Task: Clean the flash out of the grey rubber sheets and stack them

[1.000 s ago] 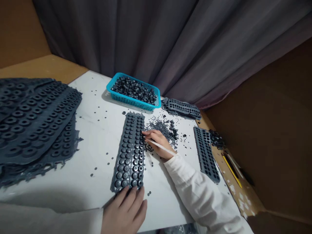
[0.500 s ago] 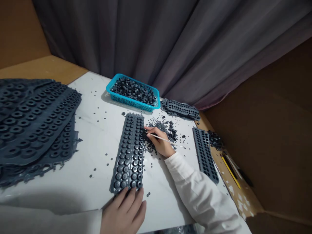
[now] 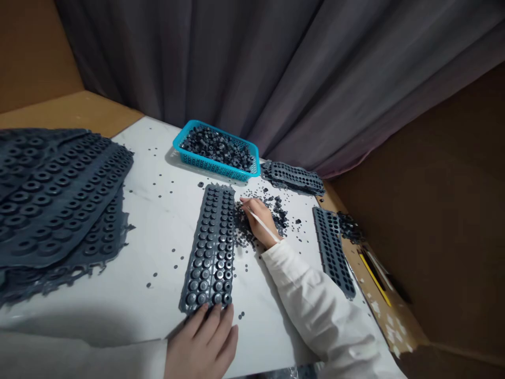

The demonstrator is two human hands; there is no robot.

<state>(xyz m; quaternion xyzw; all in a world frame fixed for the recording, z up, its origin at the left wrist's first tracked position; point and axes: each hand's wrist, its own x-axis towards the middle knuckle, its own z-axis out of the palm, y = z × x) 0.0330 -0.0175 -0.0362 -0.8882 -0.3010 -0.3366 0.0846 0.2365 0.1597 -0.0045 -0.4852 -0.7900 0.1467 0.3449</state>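
A dark grey rubber sheet (image 3: 209, 247) with rows of round raised knobs lies lengthwise in front of me on the white tabletop. My left hand (image 3: 205, 337) rests at its near end, fingers stretched out and their tips on the edge. Just right of the sheet's far half is my right hand (image 3: 258, 223), its fingers closed round a thin white stick (image 3: 263, 225). The stick's working tip is hidden by the fingers. Beneath and around this hand spreads a scatter of small dark discs and bits (image 3: 279, 213).
A blue basket (image 3: 221, 169) full of small dark rubber parts stands at the back. Large knobbed sheets (image 3: 59, 210) are piled at left. Perforated sheets (image 3: 298, 178) lie at back right, another perforated sheet (image 3: 333, 252) nearer. A yellow tool (image 3: 374, 279) lies at the right edge.
My right hand has drawn slightly away from the sheet's right edge, and the stick is now tilted more steeply. My left hand stays in place on the near end.
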